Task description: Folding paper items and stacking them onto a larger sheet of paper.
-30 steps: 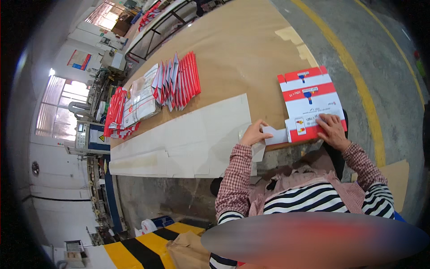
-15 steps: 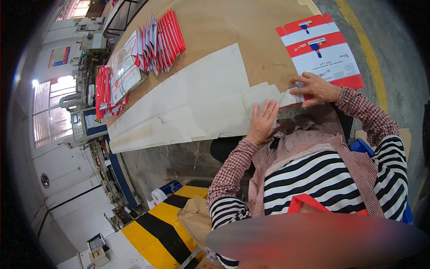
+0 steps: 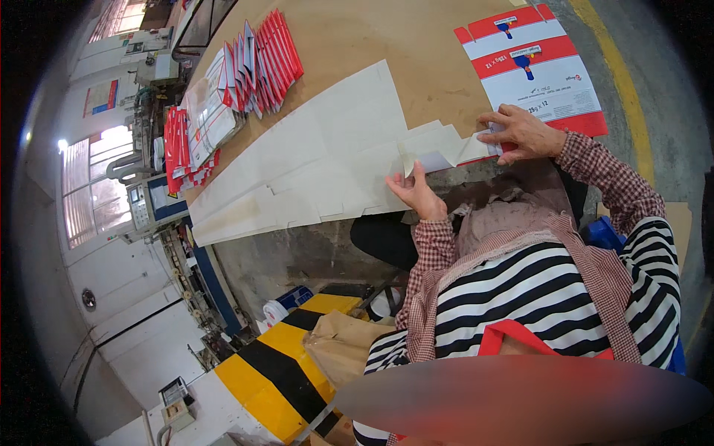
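A fanned row of cream paper sheets lies along the table's near edge, each overlapping its neighbour. At its right end, a pale grey-white flap stands out with a curled edge beside it. My left hand is at that curled edge, thumb and fingers apart, palm partly turned up. My right hand has its fingers bent over the end of the rightmost sheet, whose underside shows a little red. Just beyond that hand lies a flat red-and-white printed sheet, partly covered by the fingers.
The brown-topped table carries a row of folded red-and-white packets at the far left. Beside them lie a clear-wrapped bundle and more red packets. Machinery stands left; a yellow-and-black striped block is lower left.
My left hand has left the sheet's surface, moved left and nearer, and turned over. A pale flap now shows where it rested. My right hand stays at the sheet's end.
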A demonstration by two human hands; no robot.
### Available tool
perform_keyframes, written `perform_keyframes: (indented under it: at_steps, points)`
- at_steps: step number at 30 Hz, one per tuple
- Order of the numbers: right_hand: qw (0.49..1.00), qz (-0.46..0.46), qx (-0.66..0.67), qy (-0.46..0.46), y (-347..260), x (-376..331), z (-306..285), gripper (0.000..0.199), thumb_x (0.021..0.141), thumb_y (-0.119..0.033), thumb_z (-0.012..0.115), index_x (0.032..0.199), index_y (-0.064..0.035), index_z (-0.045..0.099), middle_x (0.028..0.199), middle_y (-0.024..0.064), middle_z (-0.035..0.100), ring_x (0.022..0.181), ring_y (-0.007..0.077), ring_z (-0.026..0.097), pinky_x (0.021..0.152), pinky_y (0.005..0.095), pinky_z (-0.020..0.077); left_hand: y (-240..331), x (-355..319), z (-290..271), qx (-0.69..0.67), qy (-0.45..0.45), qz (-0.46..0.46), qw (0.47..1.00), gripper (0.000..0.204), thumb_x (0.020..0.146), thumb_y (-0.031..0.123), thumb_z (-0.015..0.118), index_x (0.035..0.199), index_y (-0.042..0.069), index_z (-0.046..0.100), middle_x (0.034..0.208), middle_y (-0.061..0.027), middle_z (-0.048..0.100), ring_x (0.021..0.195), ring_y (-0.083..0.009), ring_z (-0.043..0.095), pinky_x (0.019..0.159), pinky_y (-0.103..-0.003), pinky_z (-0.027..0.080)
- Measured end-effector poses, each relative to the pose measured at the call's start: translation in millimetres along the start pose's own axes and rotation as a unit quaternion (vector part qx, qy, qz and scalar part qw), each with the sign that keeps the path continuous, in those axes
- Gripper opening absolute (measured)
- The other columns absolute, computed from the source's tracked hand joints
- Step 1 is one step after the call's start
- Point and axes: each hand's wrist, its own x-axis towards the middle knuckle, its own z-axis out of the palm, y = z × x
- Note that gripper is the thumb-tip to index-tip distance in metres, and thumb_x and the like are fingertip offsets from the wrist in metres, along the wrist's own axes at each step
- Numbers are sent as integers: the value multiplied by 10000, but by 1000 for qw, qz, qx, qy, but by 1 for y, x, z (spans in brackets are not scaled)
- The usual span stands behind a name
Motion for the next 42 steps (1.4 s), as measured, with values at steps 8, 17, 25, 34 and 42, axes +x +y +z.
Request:
perform_keyframes:
  at_steps: [8, 17, 25, 34, 42]
  points:
    - [1000, 13, 5, 5, -2, -4, 0, 567, 753, -520, 626, 1171, -137, 619, 1246, 109, 467, 914, 272, 444, 821, 375, 420, 0, -14, 5, -67, -39, -59, 995, 533, 854, 95, 662, 1244, 25, 306, 1148, -110, 478, 1032, -188, 510, 900, -371, 454]
    - [1000, 7, -4, 29, 0, -5, 4, 603, 733, -517, 649, 1175, -110, 607, 1224, 95, 483, 917, 266, 442, 822, 378, 418, -5, -18, 5, -69, -80, -125, 987, 294, 877, 188, 646, 1081, 52, 484, 979, -77, 584, 880, -166, 577, 766, -321, 517]
    - [1000, 3, 0, -15, -3, -4, -5, 593, 723, -491, 667, 1171, -107, 613, 1215, 80, 486, 898, 259, 438, 816, 371, 417, -13, -9, 3, -56, -71, -171, 981, 275, 893, 214, 622, 1090, 56, 512, 995, -52, 586, 816, -149, 591, 676, -298, 532]
    - [1000, -11, 17, -9, -5, -7, -12, 579, 704, -461, 689, 1157, -106, 623, 1192, 81, 488, 874, 255, 446, 803, 373, 424, -11, -29, 22, 143, -142, 157, 967, 199, 844, 63, 595, 1025, 4, 533, 1071, -106, 585, 862, -217, 603, 686, -306, 500]
    - [993, 74, -93, -15, -15, -42, -15, 758, 616, -254, 783, 1298, -114, 483, 1391, 136, 381, 1277, 329, 357, 1036, 445, 316, -2, -4, 80, 447, -515, 472, 558, 1101, 683, 764, 508, 1426, 0, 232, 1478, -242, 197, 1382, -386, 165, 1096, -550, 93]
